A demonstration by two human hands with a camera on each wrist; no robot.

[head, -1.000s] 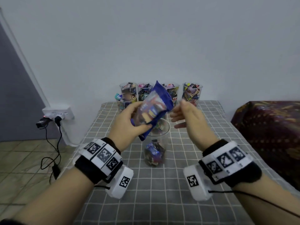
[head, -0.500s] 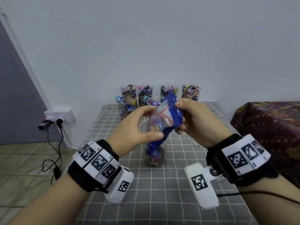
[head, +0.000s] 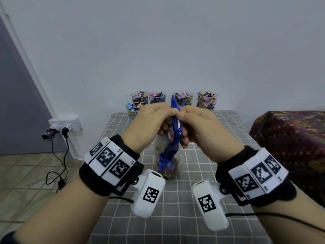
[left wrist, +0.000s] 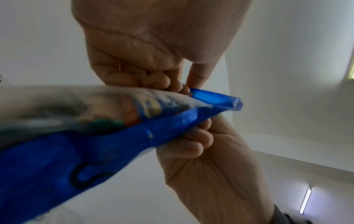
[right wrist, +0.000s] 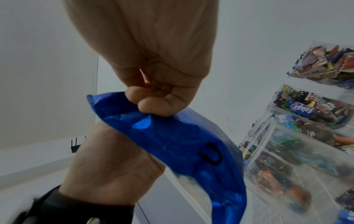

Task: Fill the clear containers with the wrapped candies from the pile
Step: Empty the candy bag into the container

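A blue candy bag (head: 175, 131) (left wrist: 80, 148) (right wrist: 178, 141) hangs upright above a clear container (head: 168, 166) (right wrist: 283, 171) partly filled with wrapped candies. My left hand (head: 154, 120) (left wrist: 153, 65) pinches the bag's top edge from the left. From the right, my right hand (head: 195, 122) (right wrist: 153, 94) pinches the same edge, knuckles nearly touching the left hand. The bag's lower end hides part of the container. No loose pile of candies shows.
Several clear cups full of candies (head: 207, 100) (right wrist: 318, 109) stand in a row at the table's far edge by the wall. A grey checked cloth (head: 202, 166) covers the table. A wall socket with cables (head: 65, 127) is at left, a dark patterned cover (head: 290, 141) at right.
My right hand came in and took the bag's top edge. Both hands turned the bag upright and drew it closer, above the container.
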